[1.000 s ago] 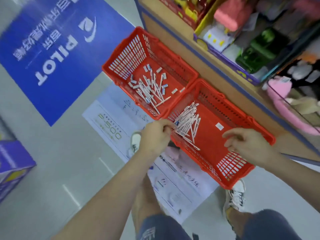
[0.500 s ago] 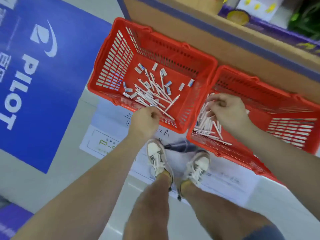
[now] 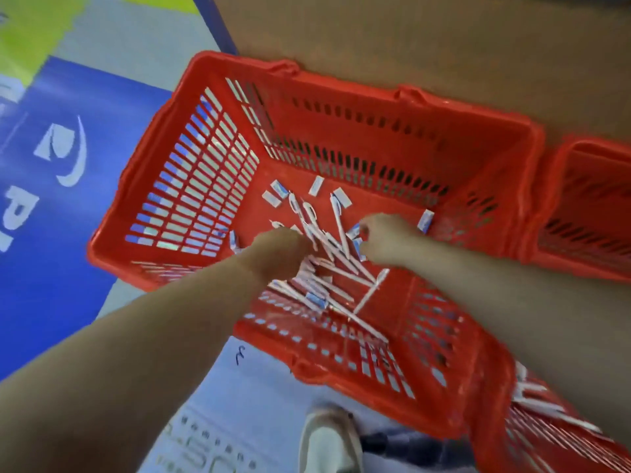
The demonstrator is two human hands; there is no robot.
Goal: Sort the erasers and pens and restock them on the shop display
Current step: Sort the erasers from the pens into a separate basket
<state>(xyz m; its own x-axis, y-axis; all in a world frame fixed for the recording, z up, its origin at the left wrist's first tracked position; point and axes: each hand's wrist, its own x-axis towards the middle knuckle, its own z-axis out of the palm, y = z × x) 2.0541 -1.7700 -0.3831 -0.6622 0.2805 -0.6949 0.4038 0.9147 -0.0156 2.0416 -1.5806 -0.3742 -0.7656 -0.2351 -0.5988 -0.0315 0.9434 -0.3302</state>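
A red basket (image 3: 341, 80) on the floor holds a loose pile of white pens (image 3: 336, 216) and small blue-and-white erasers (image 3: 425, 220). Both my hands reach down into it. My left hand (image 3: 280, 257) sits knuckles-up on the pile, its fingers curled round some pens. To its right, my right hand (image 3: 386, 237) pinches an eraser at the pile's right side; blur hides the fingertips. A second red basket (image 3: 580, 155) stands against the first on the right, and more white pens (image 3: 546, 411) lie in its near end.
The brown base of the shop display (image 3: 409, 35) runs right behind both baskets. A blue floor sign (image 3: 51, 199) lies to the left. A printed paper sheet (image 3: 239, 387) lies under the baskets' near edge, and my shoe (image 3: 329, 438) stands on it.
My view has dropped closer to the left basket. My left hand left the near rim and went into the pile. My right hand crossed from the right basket into the left one.
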